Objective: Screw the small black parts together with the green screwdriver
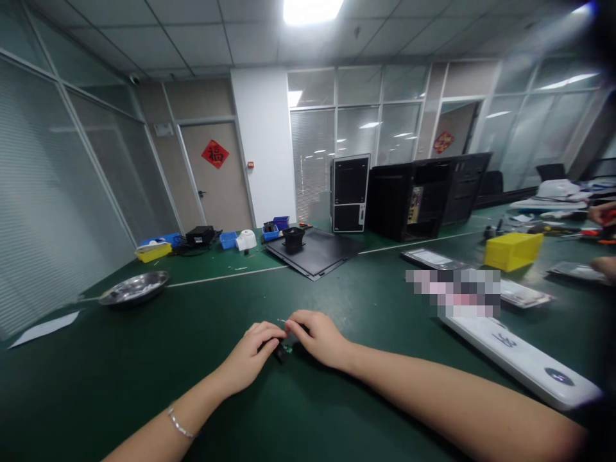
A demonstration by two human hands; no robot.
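My left hand (257,350) lies low over the green table, its fingers curled on a small black part (280,355). Bits of green show at that part's right side, and the fingers cover most of it. Touching the left fingertips, my right hand (317,337) is closed in a pinch. A thin, pale metal tip (282,320) pokes out beyond the right fingers; the rest of it is hidden, so its kind does not show.
A metal bowl (135,289) stands at the left. Behind are a black panel (332,250) and computer cases (350,192). At the right lie a long white device (520,359), hard drives (524,293) and a yellow bin (513,250). Another person's hand (601,213) shows at the right edge.
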